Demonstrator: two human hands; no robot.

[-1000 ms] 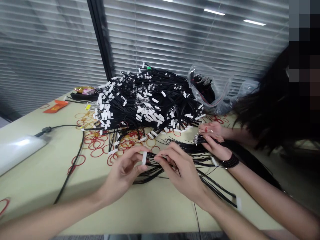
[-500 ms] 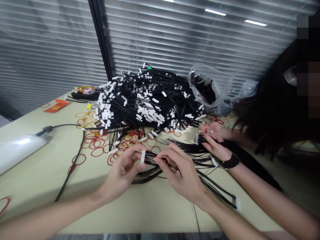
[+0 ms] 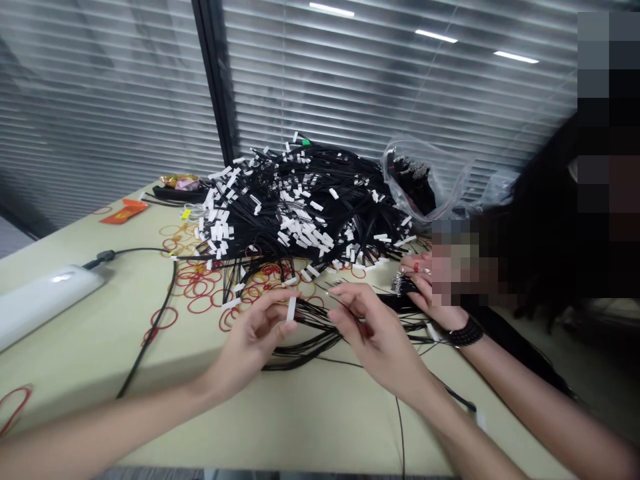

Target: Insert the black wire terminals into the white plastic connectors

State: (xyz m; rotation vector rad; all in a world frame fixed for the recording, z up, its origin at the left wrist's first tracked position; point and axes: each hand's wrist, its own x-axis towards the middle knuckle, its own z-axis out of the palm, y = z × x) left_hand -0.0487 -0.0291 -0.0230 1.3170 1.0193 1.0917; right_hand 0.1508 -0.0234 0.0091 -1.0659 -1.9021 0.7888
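My left hand (image 3: 263,327) pinches a narrow white connector (image 3: 291,309) by its ends between thumb and fingers. Thin black wires (image 3: 315,313) run from that connector to the right. My right hand (image 3: 373,333) is closed around a thin black wire, whose small pale tip (image 3: 329,293) sticks out near the fingertips. A gap separates this tip from the connector. Beneath both hands, a loose bundle of black wires (image 3: 295,360) curves over the table, partly hidden by my right hand.
A big pile of black cables (image 3: 320,193) with white connectors stands at the back. Rubber bands (image 3: 200,287) lie scattered before it. A clear plastic bag (image 3: 450,180) is behind right. Close on my right, another person's hand (image 3: 440,312) holds wires. A white device (image 3: 55,300) lies left.
My right hand has drawn slightly away from the connector, and a wire tip now shows at its fingertips. My left hand still grips the connector. The camera view has shifted a little.
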